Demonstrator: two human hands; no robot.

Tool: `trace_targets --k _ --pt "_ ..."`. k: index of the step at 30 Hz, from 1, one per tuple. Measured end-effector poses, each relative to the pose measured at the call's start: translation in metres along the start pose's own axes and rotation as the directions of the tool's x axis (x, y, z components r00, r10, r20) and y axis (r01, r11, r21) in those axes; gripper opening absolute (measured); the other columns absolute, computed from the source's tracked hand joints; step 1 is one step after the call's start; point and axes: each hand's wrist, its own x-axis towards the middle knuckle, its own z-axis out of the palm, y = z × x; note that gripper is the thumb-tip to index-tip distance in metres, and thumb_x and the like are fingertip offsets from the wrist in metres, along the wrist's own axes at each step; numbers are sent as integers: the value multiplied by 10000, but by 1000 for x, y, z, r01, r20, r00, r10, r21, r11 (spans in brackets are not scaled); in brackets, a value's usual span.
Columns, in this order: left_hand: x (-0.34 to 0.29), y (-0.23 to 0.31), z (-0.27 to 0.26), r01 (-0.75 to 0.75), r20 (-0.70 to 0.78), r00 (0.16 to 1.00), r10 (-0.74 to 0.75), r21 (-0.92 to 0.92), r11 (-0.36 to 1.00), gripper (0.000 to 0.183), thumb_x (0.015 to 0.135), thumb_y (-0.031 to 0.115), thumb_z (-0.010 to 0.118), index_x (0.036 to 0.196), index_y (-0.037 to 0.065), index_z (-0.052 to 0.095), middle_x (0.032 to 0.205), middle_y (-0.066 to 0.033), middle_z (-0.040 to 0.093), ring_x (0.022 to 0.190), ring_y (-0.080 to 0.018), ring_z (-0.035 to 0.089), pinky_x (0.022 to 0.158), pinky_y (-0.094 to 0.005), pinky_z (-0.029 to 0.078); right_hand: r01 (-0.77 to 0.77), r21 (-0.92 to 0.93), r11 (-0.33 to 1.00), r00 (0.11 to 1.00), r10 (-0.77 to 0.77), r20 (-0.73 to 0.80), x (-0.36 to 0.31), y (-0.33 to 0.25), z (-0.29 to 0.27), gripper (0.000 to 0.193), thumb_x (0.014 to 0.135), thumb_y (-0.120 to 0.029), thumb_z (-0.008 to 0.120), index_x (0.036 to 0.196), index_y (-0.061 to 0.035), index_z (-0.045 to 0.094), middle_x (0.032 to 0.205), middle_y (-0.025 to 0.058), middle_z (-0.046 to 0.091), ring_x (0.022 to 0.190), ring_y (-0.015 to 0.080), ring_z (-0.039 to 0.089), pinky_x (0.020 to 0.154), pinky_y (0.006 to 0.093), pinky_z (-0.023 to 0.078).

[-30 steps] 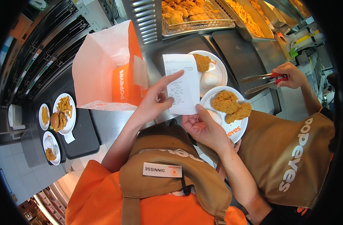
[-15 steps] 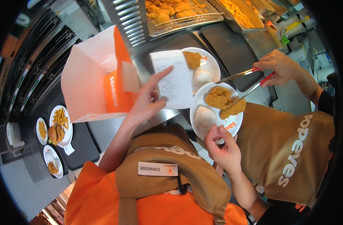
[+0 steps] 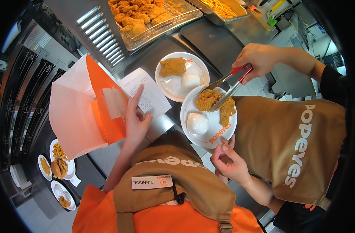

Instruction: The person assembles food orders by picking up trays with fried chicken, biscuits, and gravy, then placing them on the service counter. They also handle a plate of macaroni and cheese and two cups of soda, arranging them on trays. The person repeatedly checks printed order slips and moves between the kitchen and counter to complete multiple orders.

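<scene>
My left hand (image 3: 138,120) is closed on a white paper receipt (image 3: 144,93), its index finger stretched across the print. Beside it stands an open orange-and-white paper bag (image 3: 74,112). A white plate (image 3: 185,116), tilted off the counter's edge, carries fried chicken (image 3: 208,99) and a white wrapped round item (image 3: 197,123). At its near rim my right hand (image 3: 232,142) grips it, mostly hidden behind a co-worker's black-sleeved left hand (image 3: 235,165). The co-worker's other hand (image 3: 259,58) works red-handled tongs (image 3: 233,87) on a chicken piece.
A second plate (image 3: 167,83) with chicken and a white wrapped item sits on a dark tray (image 3: 146,62). Behind are a wire basket of chicken (image 3: 140,21) and a fries pan (image 3: 224,19). Several filled plates (image 3: 70,169) stand at left. The co-worker (image 3: 286,147) is close on the right.
My view has shifted, with the bag and receipt appearing farther left. The co-worker's tongs have closed in on the chicken on the held plate. My left hand still holds the receipt.
</scene>
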Motion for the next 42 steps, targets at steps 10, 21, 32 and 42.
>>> trace_targets --k 10,21,32,42 --pt "-2 -14 -2 -11 -33 999 11 -10 1000 799 677 -105 515 1428 140 392 945 -5 448 627 -54 372 534 -171 332 -23 -34 999 999 25 48 3 14 -6 115 910 -47 567 1018 -9 564 935 41 533 853 116 522 759 220 441" --pt "-11 -15 -7 -38 -33 999 37 -42 998 796 680 -114 511 1429 128 389 974 -4 450 629 -48 373 530 -162 325 331 -407 851 943 -289 162 3 -60 -1 220 907 -58 563 1111 23 542 1014 63 568 939 124 551 812 231 442" --pt "-22 -15 -9 -43 -22 999 42 -66 997 807 668 -119 494 1429 127 390 975 -5 445 632 -51 372 537 -165 338 605 100 -790 -154 7 988 79 -120 -18 283 832 -33 575 1109 -4 525 1017 79 580 939 160 555 855 270 437" --pt "-26 -18 -12 -68 -31 997 66 -59 996 799 671 -124 503 1425 116 392 987 -11 445 630 -55 378 532 -165 337 714 -3 -700 -76 -82 994 83 -131 -15 352 793 41 546 1139 -2 500 1077 112 588 1001 174 545 939 306 401"
